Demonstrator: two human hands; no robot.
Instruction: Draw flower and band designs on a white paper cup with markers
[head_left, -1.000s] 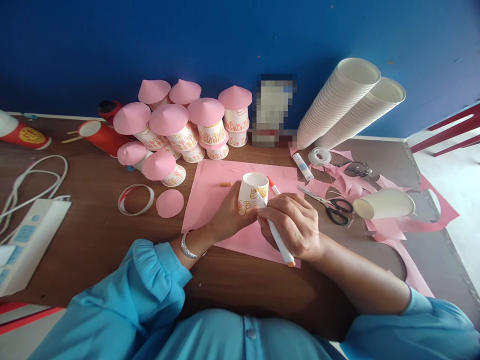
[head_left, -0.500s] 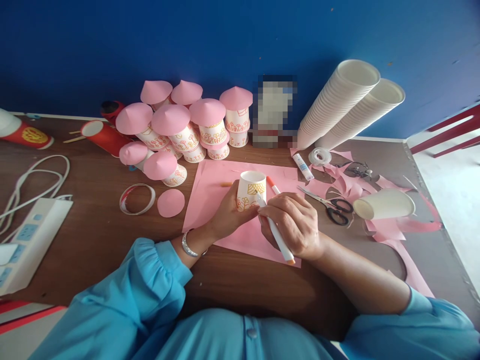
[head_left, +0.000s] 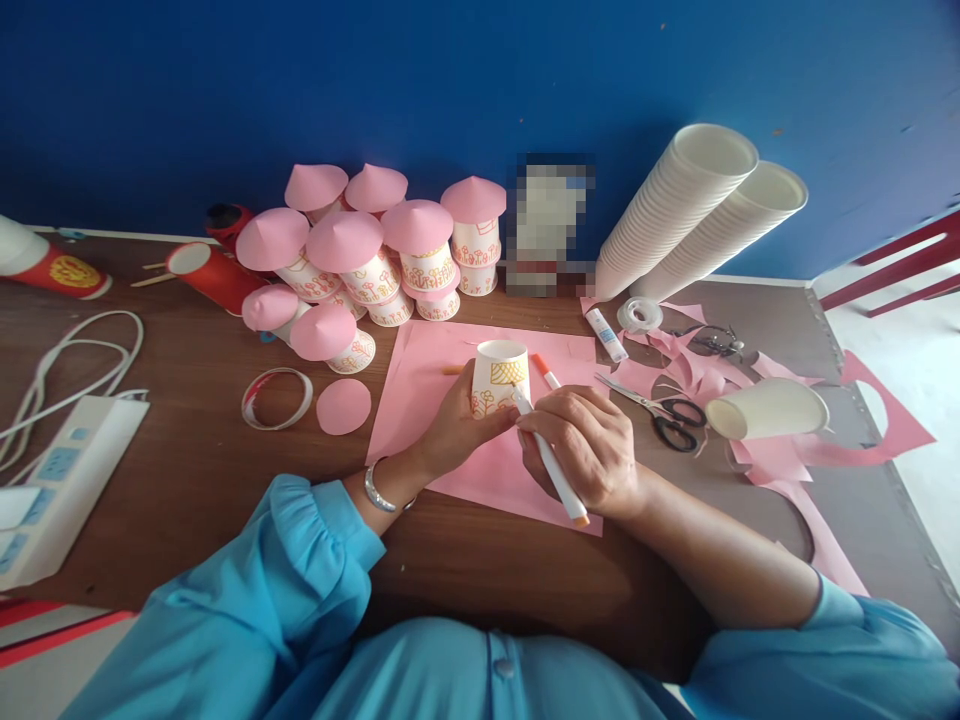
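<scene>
White paper cup [head_left: 496, 385], mouth up, sits in the curled left hand [head_left: 457, 428]; the right hand [head_left: 589, 448] pinches a marker [head_left: 553, 464], tip up-left, cup slightly further left than a second ago

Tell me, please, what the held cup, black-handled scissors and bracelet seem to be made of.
The cup looks like matte paper, its dull white wall bearing drawn lines. The scissors have grey, shiny blades, likely metal, and smooth black handles, probably plastic. The bracelet seems polished metal, given its silvery glints.
</scene>
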